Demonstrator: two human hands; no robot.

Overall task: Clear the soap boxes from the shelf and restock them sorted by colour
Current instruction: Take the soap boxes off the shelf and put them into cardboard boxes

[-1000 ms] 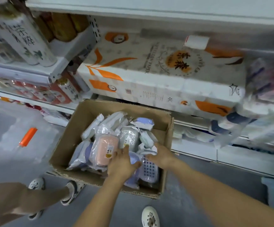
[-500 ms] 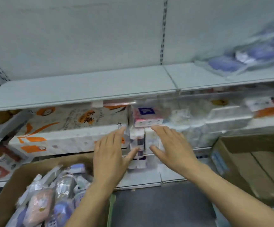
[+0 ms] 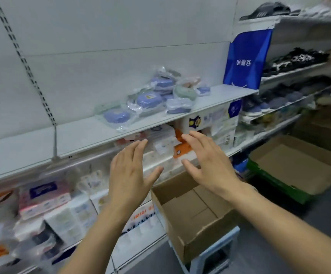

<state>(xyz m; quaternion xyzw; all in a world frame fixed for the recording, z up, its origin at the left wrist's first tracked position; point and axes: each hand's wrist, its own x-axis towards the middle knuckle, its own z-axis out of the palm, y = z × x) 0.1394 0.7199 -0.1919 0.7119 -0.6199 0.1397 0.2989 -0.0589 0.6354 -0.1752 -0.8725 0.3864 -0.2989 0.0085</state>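
A loose pile of soap boxes [image 3: 156, 97] in clear wrappers, mostly blue with one green [image 3: 184, 92] and one pinkish, lies on the white shelf [image 3: 77, 135] at mid height. A single blue one [image 3: 117, 116] lies at the pile's left end. My left hand [image 3: 130, 175] and my right hand [image 3: 204, 161] are raised side by side below the shelf edge, fingers spread, holding nothing and touching nothing. Both are short of the pile.
An empty cardboard box [image 3: 192, 218] stands on a pale stool below my right hand. A second open carton [image 3: 297, 165] rests on a green crate to the right. Tissue packs fill the lower shelves. A blue bag [image 3: 247, 58] stands at the shelf's right end; shoes fill the shelves beyond.
My hands left the soap boxes in the floor carton and rose empty. The view swung up and right from that carton to the shelf with the remaining pile.
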